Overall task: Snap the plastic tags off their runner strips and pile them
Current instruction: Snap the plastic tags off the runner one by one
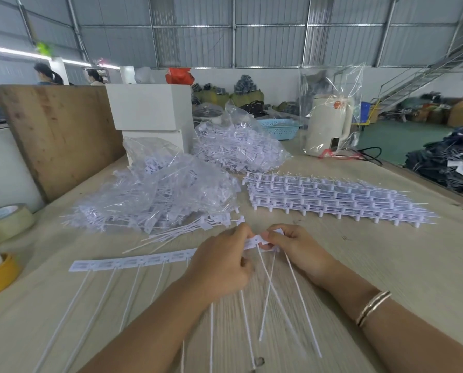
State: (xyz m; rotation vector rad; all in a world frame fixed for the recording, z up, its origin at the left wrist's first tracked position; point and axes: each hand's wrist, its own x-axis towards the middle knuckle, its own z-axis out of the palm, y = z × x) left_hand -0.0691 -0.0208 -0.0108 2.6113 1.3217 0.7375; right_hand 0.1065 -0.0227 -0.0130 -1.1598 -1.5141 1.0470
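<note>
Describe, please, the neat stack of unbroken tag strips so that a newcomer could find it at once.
Start at the wooden table and look past the hands toward the cream kettle wrapped in clear plastic. Between them, right of centre, lies the stack of tag strips. Unlike the loose tags in crumpled clear bags to its left, it is unbagged and laid in flat, orderly layers.

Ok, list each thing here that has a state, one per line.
left hand: pinching the tag strip
right hand: pinching the strip's end tags
tag strip: flat on table, partly unsnapped
stacked strips: intact, piled
loose tags: heaped in open plastic bag
kettle: upright, inside clear bag
</note>
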